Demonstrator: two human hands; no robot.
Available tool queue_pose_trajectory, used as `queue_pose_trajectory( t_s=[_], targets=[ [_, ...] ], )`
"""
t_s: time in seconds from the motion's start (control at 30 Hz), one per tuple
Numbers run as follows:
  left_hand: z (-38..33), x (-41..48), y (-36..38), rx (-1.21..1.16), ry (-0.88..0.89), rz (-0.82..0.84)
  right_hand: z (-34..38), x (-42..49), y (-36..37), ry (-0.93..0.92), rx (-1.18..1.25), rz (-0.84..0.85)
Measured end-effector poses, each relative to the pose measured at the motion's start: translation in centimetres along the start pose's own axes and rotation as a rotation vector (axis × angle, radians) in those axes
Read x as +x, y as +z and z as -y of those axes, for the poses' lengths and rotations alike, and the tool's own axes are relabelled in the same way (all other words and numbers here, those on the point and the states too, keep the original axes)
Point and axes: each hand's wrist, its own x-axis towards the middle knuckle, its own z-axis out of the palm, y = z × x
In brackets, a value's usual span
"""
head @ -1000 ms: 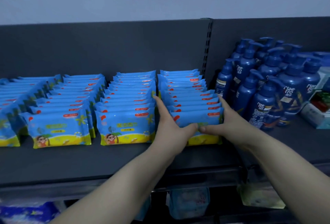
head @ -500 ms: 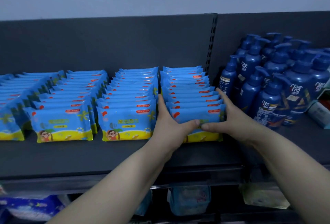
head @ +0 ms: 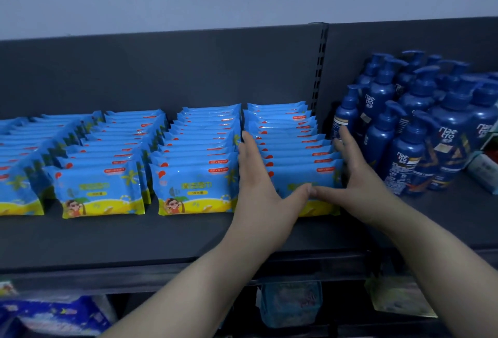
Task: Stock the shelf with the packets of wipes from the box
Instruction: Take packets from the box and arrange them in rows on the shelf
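Dark grey metal forms the shelf (head: pixel 134 238) and its back panel (head: pixel 161 73), under a pale wall. From the shelf's left edge, blue-and-yellow packets of wipes (head: pixel 99 192) stand in several rows running front to back, each packet leaning on the one behind. The front packets sit back from the shelf's front edge.

The left hand (head: pixel 264 184) lies in the gap between the neighbouring row (head: pixel 194 189) and the rightmost row (head: pixel 291 146). Its fingers are straight along that row's left side and its thumb stretches across the front packet's face. The right hand (head: pixel 358 175) mirrors it on the row's right side, fingers straight and a little spread, its thumb tip touching the left thumb tip. Neither hand curls round anything; both are flat, with the row held between them.

Compared with half a second ago, the thumbs meet at the same spot. The left fingertips now reach farther back along the row, and the right fingers have fanned out, the topmost one close to the nearest of the blue pump bottles (head: pixel 409 154). These stand grouped just right of the row, past the slotted upright (head: pixel 319 73).

Below the shelf's front edge, blurred packs (head: pixel 54 316) lie on a lower level.
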Motion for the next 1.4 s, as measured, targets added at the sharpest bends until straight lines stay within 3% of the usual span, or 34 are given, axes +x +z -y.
queue_pose_trajectory(
  t_s=[0.13,0.3,0.43,0.53,0.63,0.73,0.93,1.4],
  targets=[
    [-2.6,3.1,-2.4,0.141,0.054,0.025,1.5,1.3,-0.4,-0.023,-0.119,0.031],
    [-2.4,10.7,-3.3,0.095,-0.281,0.137,2.6,3.9,-1.4,0.069,-0.053,0.125],
    [-2.0,12.7,-2.3,0.004,-0.420,0.112,1.9,4.6,-1.5,0.096,0.060,0.180],
    [-2.1,13.2,-2.2,-0.098,-0.481,0.106,1.5,4.8,-1.3,0.083,0.184,0.099],
    [-1.9,14.0,-2.2,-0.206,-0.485,0.061,1.7,5.7,-1.1,0.218,0.369,0.022],
    [-2.0,14.4,-2.2,-0.257,-0.504,0.043,2.6,6.4,-0.8,0.280,0.391,0.003],
    [-1.5,14.5,-2.4,-0.384,-0.520,0.036,2.1,7.0,-0.9,0.287,0.440,0.107],
    [-1.0,14.5,-2.4,-0.401,-0.493,0.089,3.8,7.5,-0.7,0.290,0.390,0.050]
  ],
)
